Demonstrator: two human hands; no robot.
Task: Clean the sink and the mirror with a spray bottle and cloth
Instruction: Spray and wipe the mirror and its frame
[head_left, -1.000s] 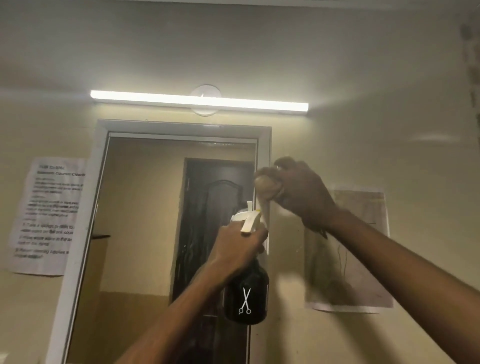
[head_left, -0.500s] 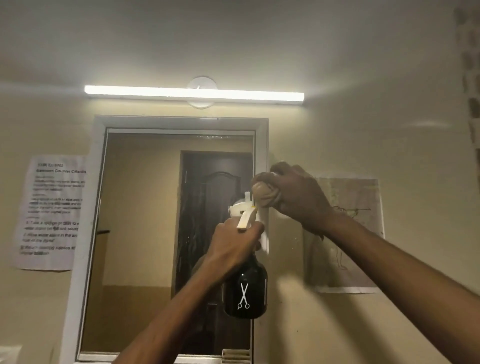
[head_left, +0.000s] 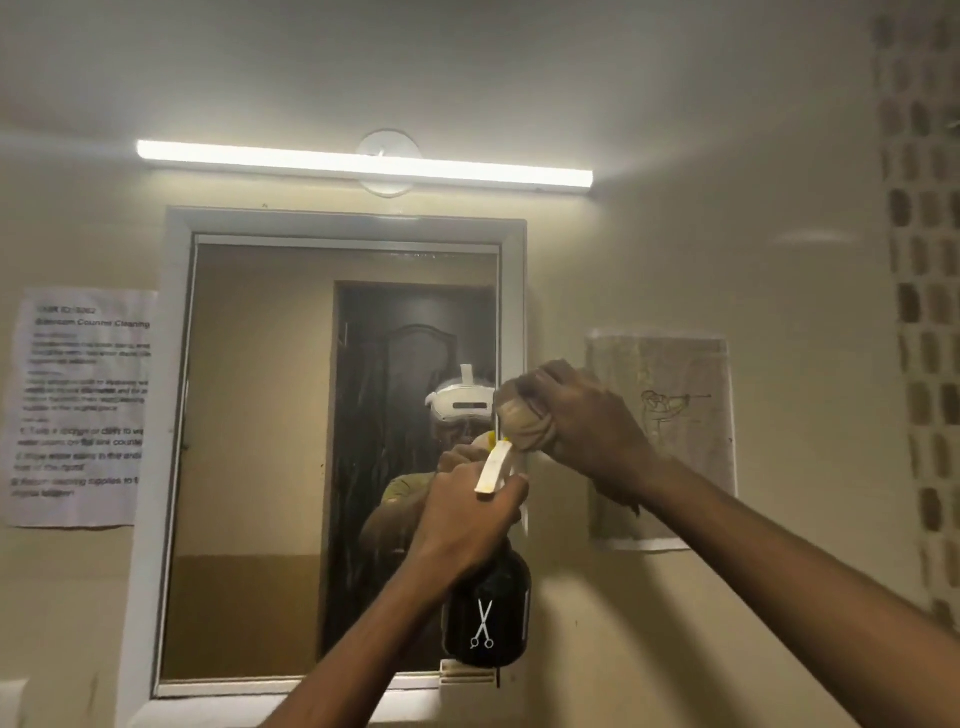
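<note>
Mirror (head_left: 270, 467) on the wall, cleaning under way.
Left hand (head_left: 467, 514) grips the spray bottle (head_left: 485, 608); right hand (head_left: 582, 421) holds the bunched cloth (head_left: 519, 421) at the mirror's right edge; the sink is out of view.

My feed is dim and yellowish, lit mainly by the tube light (head_left: 363, 165) above the mirror (head_left: 332, 457), which blows out white and throws a hazy glow across the wall (head_left: 727, 130). Everything looks soft (compression smear, I think); the paper notice (head_left: 83, 405) is barely legible. Arm shadows fall on the wall, and straight lines bow toward the edges.
</note>
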